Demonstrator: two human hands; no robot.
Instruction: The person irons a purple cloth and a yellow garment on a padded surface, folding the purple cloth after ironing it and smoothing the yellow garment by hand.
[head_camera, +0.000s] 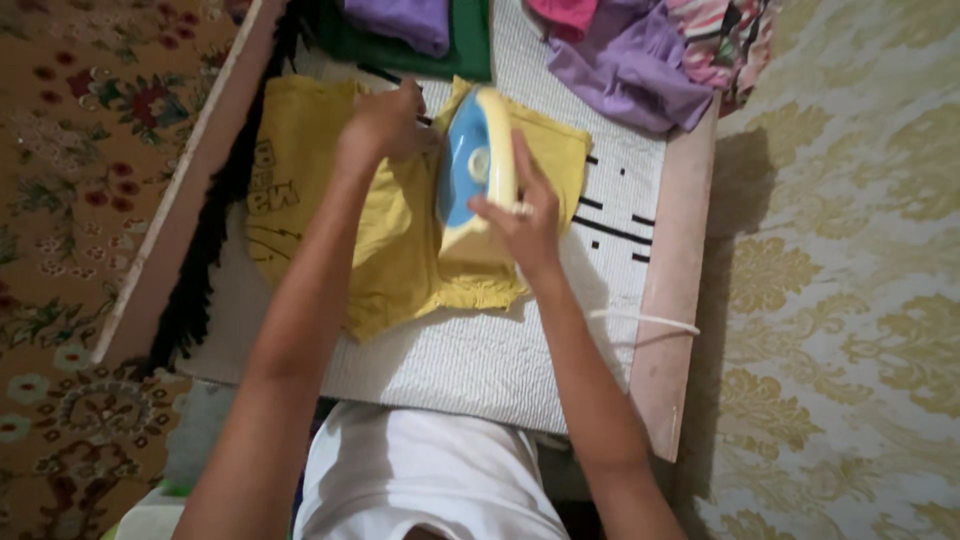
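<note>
A yellow garment (300, 190) with dark print lies spread on a white cloth-covered board (470, 350). My right hand (520, 215) grips the handle of a blue and cream electric iron (470, 165) that rests on the garment's right part. My left hand (385, 120) presses flat on the garment's far edge, just left of the iron. The iron's white cord (645, 320) trails off the board's right side.
A pile of purple, pink and striped clothes (650, 50) sits at the board's far right, with a green and purple folded piece (420, 30) beside it. A patterned carpet (70, 200) lies to the left and a cream patterned one (850, 300) to the right.
</note>
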